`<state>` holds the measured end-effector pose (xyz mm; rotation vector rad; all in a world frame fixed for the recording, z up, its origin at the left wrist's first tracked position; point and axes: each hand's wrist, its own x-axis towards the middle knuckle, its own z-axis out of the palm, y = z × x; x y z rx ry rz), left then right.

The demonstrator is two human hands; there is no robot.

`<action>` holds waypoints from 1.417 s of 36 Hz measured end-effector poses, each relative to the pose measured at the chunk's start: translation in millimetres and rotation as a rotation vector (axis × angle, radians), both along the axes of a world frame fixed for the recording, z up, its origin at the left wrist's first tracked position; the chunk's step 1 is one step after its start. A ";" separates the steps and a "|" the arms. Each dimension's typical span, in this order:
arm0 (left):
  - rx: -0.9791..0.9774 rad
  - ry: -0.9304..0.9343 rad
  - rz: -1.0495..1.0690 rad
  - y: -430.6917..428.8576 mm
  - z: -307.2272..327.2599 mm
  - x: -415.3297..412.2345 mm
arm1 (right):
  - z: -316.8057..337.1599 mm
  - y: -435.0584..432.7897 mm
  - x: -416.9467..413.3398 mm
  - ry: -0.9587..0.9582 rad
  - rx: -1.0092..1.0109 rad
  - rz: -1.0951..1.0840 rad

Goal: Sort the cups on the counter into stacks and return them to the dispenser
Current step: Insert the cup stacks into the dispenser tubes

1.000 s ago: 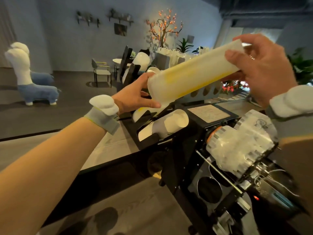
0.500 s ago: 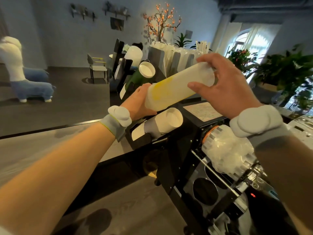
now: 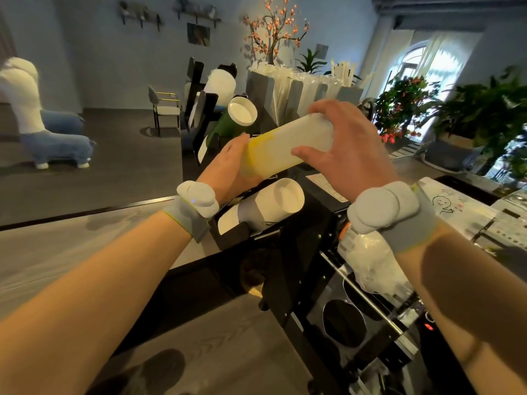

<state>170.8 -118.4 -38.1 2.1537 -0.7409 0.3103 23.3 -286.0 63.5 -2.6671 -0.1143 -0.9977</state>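
A long stack of white cups with a yellow band (image 3: 285, 148) lies tilted in the air above the black cup dispenser (image 3: 288, 243). My right hand (image 3: 345, 152) grips its upper end, thumb below and fingers over the top. My left hand (image 3: 228, 169) supports its lower end, fingers straight against the stack's end. In the dispenser, a white stack with a grey sleeve (image 3: 271, 206) lies in the near slot and a green stack (image 3: 231, 121) in the far slot. The slot under the held stack is hidden by it.
A grey counter (image 3: 71, 252) runs along the left. A plastic-wrapped roll of lids (image 3: 370, 263) hangs on a rod below my right wrist. Napkin and straw holders (image 3: 299, 89) stand behind the dispenser. Potted plants (image 3: 470, 115) are at the right.
Both hands have brought the yellow-banded stack down and to the left, toward the dispenser. My right hand has slid along it and the stack now lies flatter.
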 end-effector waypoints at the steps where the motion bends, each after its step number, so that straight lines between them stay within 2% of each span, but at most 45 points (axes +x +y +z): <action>1: 0.001 -0.011 -0.005 0.5 -0.7 -0.4 | 0.4 1.7 2.5 0.004 0.007 -0.001; 4: 0.019 -0.058 0.006 0.0 0.8 -1.6 | 2.0 6.3 11.9 0.068 0.013 0.010; 9: 0.048 -0.037 0.018 -0.5 0.8 -2.3 | -1.6 10.7 36.1 0.306 -0.072 0.034; 13: 0.020 -0.009 0.038 0.1 -2.0 -0.1 | -0.7 18.3 48.7 0.283 -0.063 0.030; 19: 0.098 0.121 0.100 0.4 0.5 0.1 | -12.4 27.6 62.4 0.319 -0.070 -0.046; 28: 0.137 0.101 0.165 10.7 -4.0 -15.9 | -25.9 28.1 63.4 0.371 -0.067 -0.038; 31: 0.103 0.110 0.151 17.1 2.5 -25.2 | -26.1 34.7 52.6 0.298 -0.012 -0.069; 35: 0.076 0.137 0.091 46.9 9.9 -50.8 | -25.2 56.0 23.2 0.013 0.084 0.074; 39: 0.135 0.142 -0.003 85.8 11.2 -82.7 | -26.7 85.9 -4.0 -0.019 0.150 0.214; 42: 0.138 0.209 0.068 137.7 -9.1 -119.9 | -48.7 126.1 -20.5 0.050 0.212 0.374; 47: 0.200 0.310 0.133 185.2 -29.6 -156.8 | -94.7 152.5 -28.5 0.202 0.178 0.461; 51: 0.219 0.394 0.316 270.1 -62.8 -209.2 | -148.0 209.8 -47.2 0.415 0.192 0.608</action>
